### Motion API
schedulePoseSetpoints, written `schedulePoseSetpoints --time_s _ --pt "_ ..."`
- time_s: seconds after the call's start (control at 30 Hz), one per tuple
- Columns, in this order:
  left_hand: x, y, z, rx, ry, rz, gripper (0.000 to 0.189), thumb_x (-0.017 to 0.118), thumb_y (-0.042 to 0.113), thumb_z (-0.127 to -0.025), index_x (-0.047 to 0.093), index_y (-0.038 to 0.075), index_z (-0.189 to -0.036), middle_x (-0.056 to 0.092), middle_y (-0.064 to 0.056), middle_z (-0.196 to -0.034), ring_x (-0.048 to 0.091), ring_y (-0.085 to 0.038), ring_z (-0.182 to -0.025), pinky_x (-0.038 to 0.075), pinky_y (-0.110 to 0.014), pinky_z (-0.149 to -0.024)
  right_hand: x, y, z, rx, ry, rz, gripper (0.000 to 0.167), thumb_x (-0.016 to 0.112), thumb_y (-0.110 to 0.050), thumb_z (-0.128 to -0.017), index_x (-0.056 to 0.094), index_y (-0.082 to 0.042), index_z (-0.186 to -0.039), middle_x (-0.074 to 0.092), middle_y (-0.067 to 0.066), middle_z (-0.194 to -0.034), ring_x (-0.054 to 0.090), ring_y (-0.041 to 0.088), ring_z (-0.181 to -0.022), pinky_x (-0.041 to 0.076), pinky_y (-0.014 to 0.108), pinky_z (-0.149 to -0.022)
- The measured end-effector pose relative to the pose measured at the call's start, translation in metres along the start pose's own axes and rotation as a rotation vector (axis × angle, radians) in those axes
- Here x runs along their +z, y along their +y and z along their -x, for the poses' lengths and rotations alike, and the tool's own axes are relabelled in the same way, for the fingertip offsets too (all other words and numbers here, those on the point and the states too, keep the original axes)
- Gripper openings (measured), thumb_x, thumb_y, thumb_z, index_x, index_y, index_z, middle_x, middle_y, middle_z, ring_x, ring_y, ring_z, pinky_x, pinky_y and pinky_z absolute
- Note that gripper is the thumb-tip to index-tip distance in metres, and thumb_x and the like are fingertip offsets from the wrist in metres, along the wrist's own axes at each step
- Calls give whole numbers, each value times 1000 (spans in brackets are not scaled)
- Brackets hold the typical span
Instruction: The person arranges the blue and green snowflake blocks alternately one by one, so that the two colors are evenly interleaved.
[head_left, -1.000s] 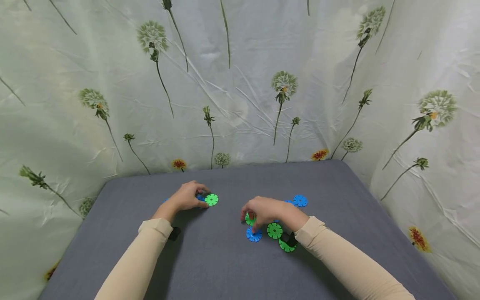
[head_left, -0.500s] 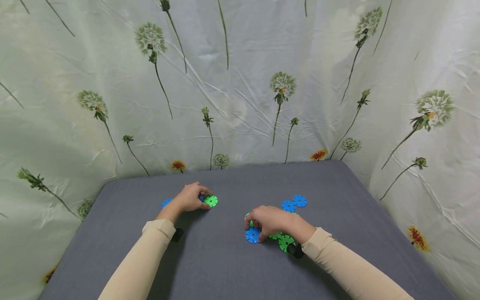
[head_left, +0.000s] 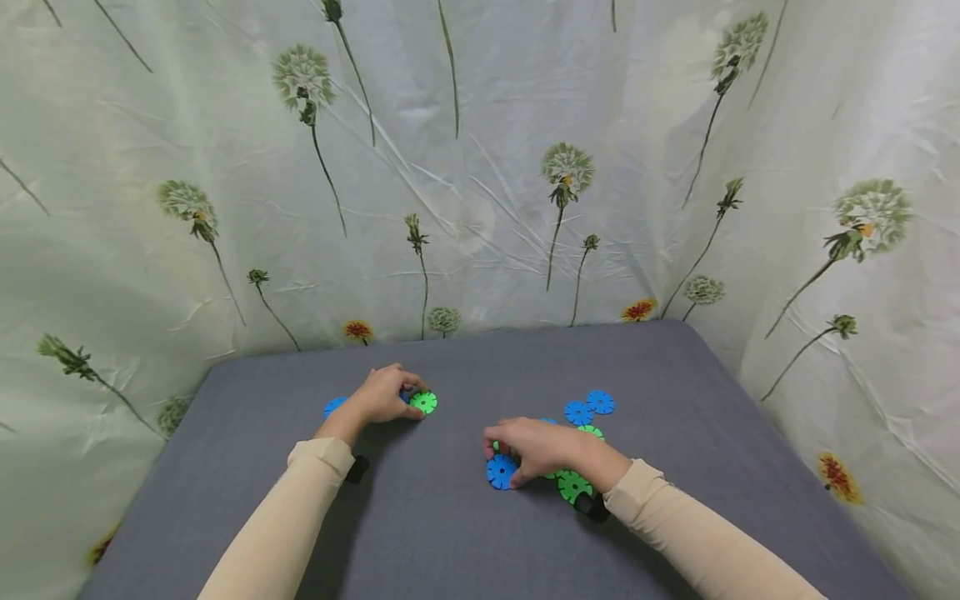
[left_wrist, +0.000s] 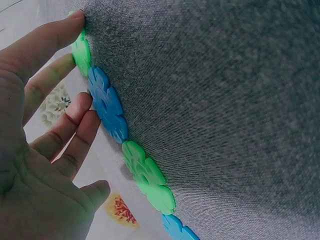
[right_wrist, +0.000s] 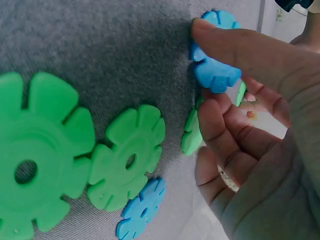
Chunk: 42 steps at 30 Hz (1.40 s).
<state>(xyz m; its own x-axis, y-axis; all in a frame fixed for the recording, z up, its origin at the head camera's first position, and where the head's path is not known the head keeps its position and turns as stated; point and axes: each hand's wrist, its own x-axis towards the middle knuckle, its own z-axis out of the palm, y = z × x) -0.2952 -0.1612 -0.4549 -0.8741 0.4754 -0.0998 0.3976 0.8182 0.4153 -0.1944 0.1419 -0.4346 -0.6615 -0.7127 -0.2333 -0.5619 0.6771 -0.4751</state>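
On the left of the table, my left hand (head_left: pixel 378 396) holds a bright green slotted plastic disc (head_left: pixel 424 403) by its edges, between thumb and a finger. That disc ends a row of alternating colours; a blue disc (left_wrist: pixel 107 105) and another green disc (left_wrist: pixel 148 177) follow it in the left wrist view. My right hand (head_left: pixel 543 446) pinches a blue slotted disc (right_wrist: pixel 217 72) between thumb and fingers, tilted in the right wrist view. Behind those fingers a green disc (right_wrist: pixel 192 132) is partly hidden. Close to the right wrist lie green discs (head_left: pixel 575 487), partly covered by the hand.
Farther back on the right lie two blue discs (head_left: pixel 600 402). One more blue disc (head_left: pixel 335 406) shows beside the left wrist. The grey-covered table (head_left: pixel 450 533) meets a flower-printed curtain (head_left: pixel 480 208) behind and at the sides.
My right hand has come down nearer to me and now grips the blue disc, which has shifted slightly left. The left hand has stayed almost still at the green disc.
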Motion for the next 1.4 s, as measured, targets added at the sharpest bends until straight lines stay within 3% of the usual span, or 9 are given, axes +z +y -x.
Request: schedulePoseSetpoints --time_s 0.37,0.53,0.8,1.03,1.27,1.4 --pt "-1 1 3 -21 0 7 40 92 26 -88 80 17 -125 66 -16 -123 65 -39 -121 21 -80 -125 0 0 -3 -9 -27 -59 53 94 -11 -82 64 -21 -125 63 -6 -98 55 5 -84 50 22 -80" --pt "-2 2 4 -23 4 17 40 92 25 -88 80 17 -125 65 -16 -123 65 -39 -121 20 -79 -125 -1 -3 -3 -24 -24 -4 49 94 -5 -80 70 -21 -120 64 -6 -98 54 4 -83 50 22 -80" --pt "0 2 4 -22 7 21 39 91 25 -88 80 16 -125 65 -15 -122 65 -38 -120 19 -78 -126 1 -1 -6 -62 15 110 41 93 -17 -81 76 -22 -118 66 -13 -91 52 -2 -79 43 25 -82" --pt "1 2 4 -14 4 18 37 92 25 -87 81 18 -122 66 -13 -121 66 -36 -118 20 -80 -124 -3 4 -14 -109 66 107 39 91 -25 -84 77 -20 -120 69 -11 -96 54 -2 -81 48 21 -76" --pt "0 5 2 -16 10 6 38 92 27 -87 82 19 -123 66 -13 -121 66 -36 -118 17 -81 -125 -15 11 -28 2 169 71 40 88 -28 -88 76 -21 -126 70 -9 -102 58 4 -88 43 34 -85" --pt "2 5 2 -29 9 5 38 92 26 -88 82 19 -123 66 -13 -122 65 -35 -119 16 -79 -126 -18 17 -38 68 232 47 42 87 -29 -90 75 -18 -129 73 -5 -108 63 9 -91 49 38 -88"
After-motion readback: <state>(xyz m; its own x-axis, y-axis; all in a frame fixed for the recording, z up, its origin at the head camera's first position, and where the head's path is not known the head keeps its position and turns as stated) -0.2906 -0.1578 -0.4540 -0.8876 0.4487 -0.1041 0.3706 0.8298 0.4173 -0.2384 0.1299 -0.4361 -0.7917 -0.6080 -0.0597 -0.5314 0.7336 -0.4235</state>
